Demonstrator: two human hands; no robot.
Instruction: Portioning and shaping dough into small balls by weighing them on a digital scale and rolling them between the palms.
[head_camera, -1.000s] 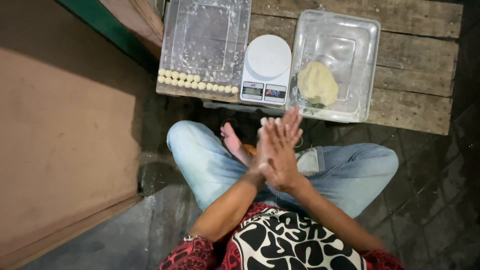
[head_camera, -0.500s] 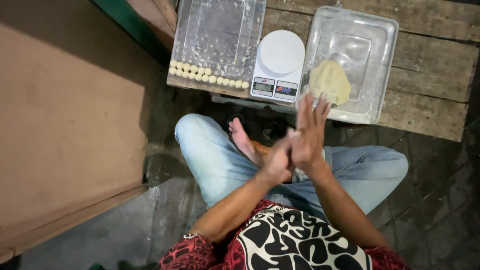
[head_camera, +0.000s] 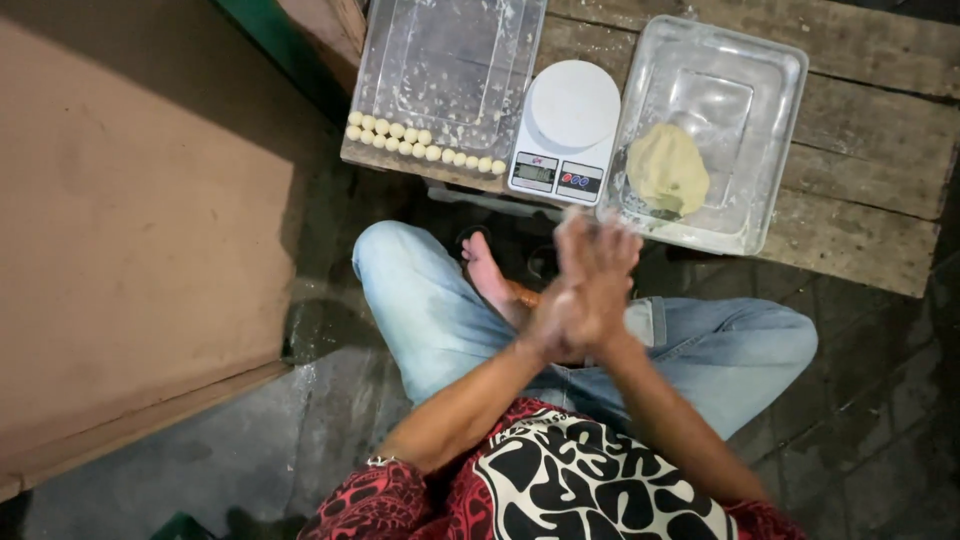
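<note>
1. Dough lump (head_camera: 667, 168), pale yellow and rounded, lies in the right clear plastic tray (head_camera: 770, 90) toward its near left corner. It touches the tray floor; the far and right parts of that tray are bare.
2. Left hand (head_camera: 560, 315) and right hand (head_camera: 600, 275) meet palm to palm above the lap, just short of the near edge of the wooden platform (head_camera: 870, 160). Fingers are straight and held close together, pointing toward the trays. Motion blur hides whether anything sits between the palms; I cannot tell.
3. Both hands stand near the dough lump but apart from it, with the tray's near wall between.
4. Kitchen scale (head_camera: 562, 130), white with a round plate, sits between the two trays, its display end at the platform's near edge. The plate is bare.
5. Left clear tray (head_camera: 450, 70) holds a row of small dough balls (head_camera: 425, 145) along its near edge, running side by side from the left corner toward the scale. The rest of that tray floor is open.
6. Crossed legs in blue jeans (head_camera: 420, 300) fill the floor directly before the platform; one bare foot (head_camera: 490, 275) rests beside the left hand.
7. Brown board (head_camera: 130, 240) lies at the left, its near edge raised above the wet concrete floor (head_camera: 250, 440).
</note>
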